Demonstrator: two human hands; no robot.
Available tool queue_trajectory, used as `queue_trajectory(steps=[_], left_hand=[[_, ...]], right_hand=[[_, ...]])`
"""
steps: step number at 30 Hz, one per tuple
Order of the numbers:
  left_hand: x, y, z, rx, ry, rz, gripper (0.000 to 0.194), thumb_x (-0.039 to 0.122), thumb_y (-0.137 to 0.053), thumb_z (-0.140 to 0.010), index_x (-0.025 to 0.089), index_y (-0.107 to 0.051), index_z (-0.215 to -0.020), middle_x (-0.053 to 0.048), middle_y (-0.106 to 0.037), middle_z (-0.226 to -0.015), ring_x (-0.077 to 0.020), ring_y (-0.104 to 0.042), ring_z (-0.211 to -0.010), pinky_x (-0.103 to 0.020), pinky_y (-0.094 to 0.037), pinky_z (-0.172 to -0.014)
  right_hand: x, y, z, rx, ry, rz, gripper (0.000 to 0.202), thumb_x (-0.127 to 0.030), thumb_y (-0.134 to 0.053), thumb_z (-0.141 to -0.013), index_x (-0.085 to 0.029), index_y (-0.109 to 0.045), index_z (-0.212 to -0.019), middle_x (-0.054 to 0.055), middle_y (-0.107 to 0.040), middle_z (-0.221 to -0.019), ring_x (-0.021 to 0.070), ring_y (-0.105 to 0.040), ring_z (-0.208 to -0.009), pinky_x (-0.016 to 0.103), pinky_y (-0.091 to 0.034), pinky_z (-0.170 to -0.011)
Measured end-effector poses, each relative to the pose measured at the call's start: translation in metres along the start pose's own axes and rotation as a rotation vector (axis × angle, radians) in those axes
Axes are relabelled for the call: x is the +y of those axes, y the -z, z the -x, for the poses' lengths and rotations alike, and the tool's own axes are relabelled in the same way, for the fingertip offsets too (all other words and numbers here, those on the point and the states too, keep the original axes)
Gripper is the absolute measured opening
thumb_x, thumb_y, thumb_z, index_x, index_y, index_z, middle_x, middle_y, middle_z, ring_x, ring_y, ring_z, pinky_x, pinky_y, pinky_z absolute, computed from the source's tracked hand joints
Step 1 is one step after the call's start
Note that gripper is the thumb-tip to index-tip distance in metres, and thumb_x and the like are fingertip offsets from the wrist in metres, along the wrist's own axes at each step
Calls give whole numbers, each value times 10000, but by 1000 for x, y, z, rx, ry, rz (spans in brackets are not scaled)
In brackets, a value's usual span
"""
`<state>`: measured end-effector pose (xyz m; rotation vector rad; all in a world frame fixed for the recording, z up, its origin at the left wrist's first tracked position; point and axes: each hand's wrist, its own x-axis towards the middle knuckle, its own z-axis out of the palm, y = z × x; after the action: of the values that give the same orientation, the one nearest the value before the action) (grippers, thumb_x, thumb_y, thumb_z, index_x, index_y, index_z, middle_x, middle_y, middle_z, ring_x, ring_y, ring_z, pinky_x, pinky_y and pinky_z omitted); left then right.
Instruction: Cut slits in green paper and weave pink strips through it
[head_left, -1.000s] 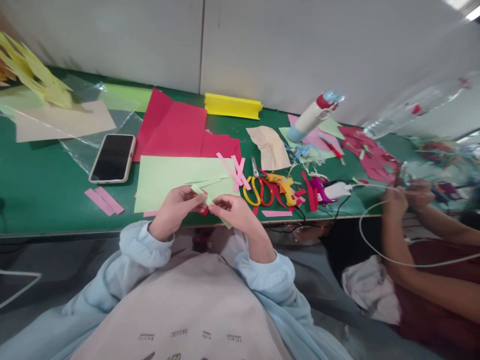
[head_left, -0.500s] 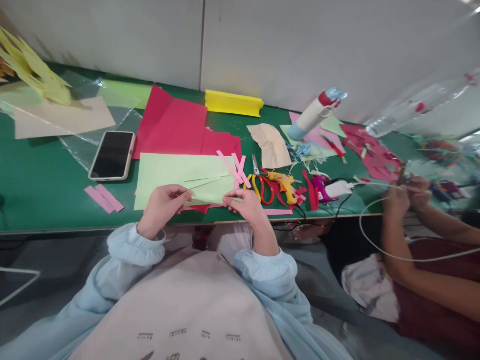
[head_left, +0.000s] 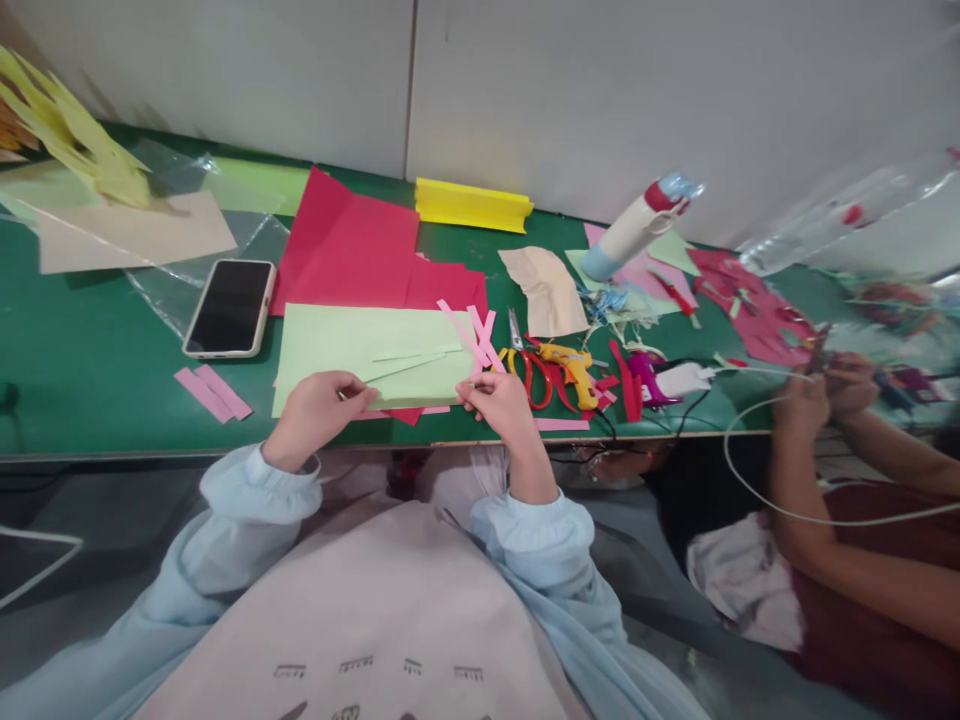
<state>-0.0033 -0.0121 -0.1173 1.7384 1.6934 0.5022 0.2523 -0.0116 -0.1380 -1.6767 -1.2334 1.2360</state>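
My left hand (head_left: pixel 319 410) is closed, thumb and fingers pinching light green paper near the front edge of a light green sheet (head_left: pixel 322 345). My right hand (head_left: pixel 504 405) makes a similar pinch on the paper farther right. Whether they grip the sheet's edge or a separate narrow strip over it, I cannot tell. Two thin, darker green lines, perhaps narrow strips, slant across the sheet between my hands. Several pink paper strips (head_left: pixel 482 338) lie crossed at the sheet's right end, just beyond my right fingers. Red-handled scissors (head_left: pixel 538 380) rest to the right of that hand.
Left of the sheet are a phone (head_left: pixel 230 308) and two pink strips (head_left: pixel 214 393). Red paper (head_left: pixel 352 240) lies behind. Rightward are a yellow glue gun (head_left: pixel 571 372), a purple glue gun (head_left: pixel 651 380) and a bottle (head_left: pixel 634 228). A co-worker's hands (head_left: pixel 825 390) work at far right.
My left hand has shifted slightly left and my right hand slightly right, so the gap between them is wider. The camera view has shifted a little.
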Motion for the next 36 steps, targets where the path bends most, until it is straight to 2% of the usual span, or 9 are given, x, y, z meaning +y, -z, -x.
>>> queue_trajectory(steps=[9,21,25,31,36], left_hand=[[-7,0,-4,-52,-9,-12,284,485,-585,-720,223,-680,-665,-21,-674,-633,-184,-558,-568,-281,-361,-535],[-12,0,-7,-125,-4,-24,363,527,-537,-745,195,-686,-746,-23,-673,-648,-181,-569,-591,-278,-370,-560],[-14,0,-7,-129,14,-5,382,535,-537,-739,186,-694,-737,-18,-660,-621,-169,-552,-568,-273,-371,-543],[-17,1,-8,-158,47,58,362,517,-563,-734,187,-708,-766,5,-627,-573,-141,-518,-511,-244,-375,-488],[-17,2,-8,-188,88,108,331,490,-588,-732,185,-704,-785,11,-603,-566,-125,-503,-472,-225,-372,-433]], right_hand=[[7,-6,-5,44,80,267,149,-354,-680,-764,-209,-706,-738,28,-731,-668,165,-677,-632,242,-488,-525],[6,-8,-2,67,79,339,164,-359,-668,-794,-204,-708,-757,15,-735,-666,163,-688,-632,253,-512,-580],[6,0,1,117,65,353,157,-354,-665,-797,-209,-704,-750,4,-738,-671,163,-695,-632,267,-532,-633],[4,25,6,213,31,422,188,-346,-603,-843,-210,-698,-755,4,-746,-703,162,-694,-636,282,-517,-682],[-10,37,1,342,104,621,143,-319,-641,-824,-202,-722,-810,30,-752,-779,202,-699,-774,299,-490,-716]])
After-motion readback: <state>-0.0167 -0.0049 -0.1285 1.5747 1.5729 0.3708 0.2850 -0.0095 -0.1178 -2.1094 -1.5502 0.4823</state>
